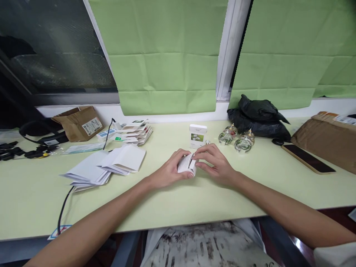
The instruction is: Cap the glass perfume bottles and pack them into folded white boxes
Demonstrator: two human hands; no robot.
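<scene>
Both my hands meet at the middle of the pale green table (178, 204). My left hand (169, 171) is wrapped round a small white folded card piece (187, 164), and my right hand (215, 163) pinches its right edge with curled fingers. Just behind stands a small white box with a green picture (197, 136). Two round glass bottles (237, 139) lie to its right.
A pile of flat white sheets (105, 165) lies to the left, with a stack of printed cards (136, 132) behind it. At the back left are a cardboard box (79, 122) and black cables (16, 150). On the right are a black bag (258, 116), a phone (307, 158) and a brown parcel (326, 139).
</scene>
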